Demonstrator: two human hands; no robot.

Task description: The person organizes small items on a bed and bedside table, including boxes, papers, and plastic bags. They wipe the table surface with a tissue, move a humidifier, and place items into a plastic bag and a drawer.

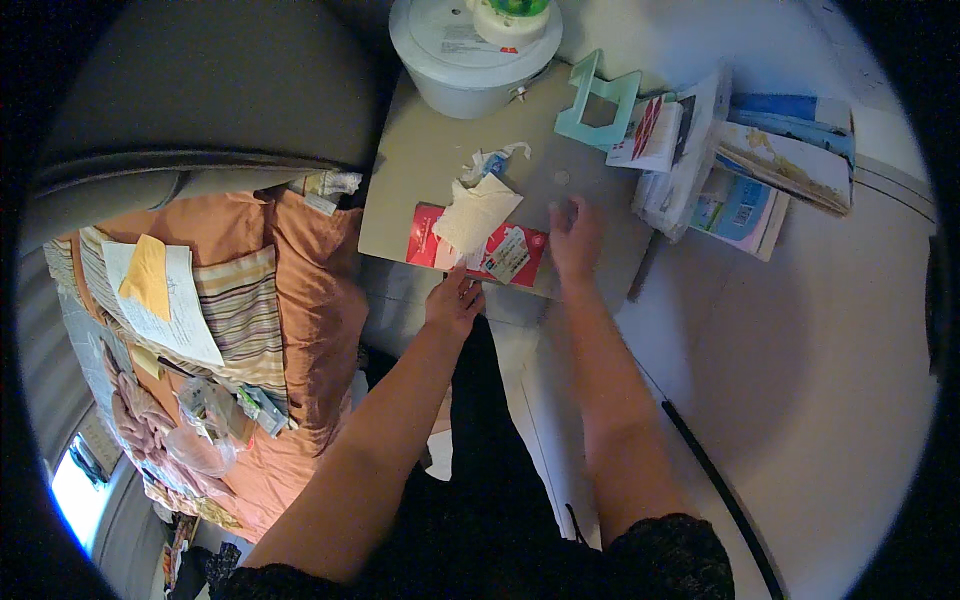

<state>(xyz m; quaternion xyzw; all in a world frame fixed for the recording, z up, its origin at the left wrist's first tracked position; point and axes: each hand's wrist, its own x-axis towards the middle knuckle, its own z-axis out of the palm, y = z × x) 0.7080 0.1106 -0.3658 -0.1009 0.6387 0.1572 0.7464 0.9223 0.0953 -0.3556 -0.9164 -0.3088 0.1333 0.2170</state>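
At the near edge of the small table [385, 215], my left hand [457, 302] has its fingers curled at the front edge of a flat red packet [425, 235]. One finger reaches up against a crumpled cream paper towel [478, 212] that lies across the packet. A small printed card [507, 256] rests on the packet's right half. Just right of the packet, my right hand [577, 238] is over the tabletop with bent fingers apart, holding nothing I can see. A small round clear piece [561, 178] lies beyond its fingertips. Behind the towel is a crumpled blue and white wrapper [493, 162].
A white lidded bucket [465, 85] stands at the table's back. Right of it are a mint-green stand [590, 128] and upright books and folders [780, 160]. To the left, a bed with orange bedding [315, 300] holds papers [185, 325] and a plastic bag [200, 450].
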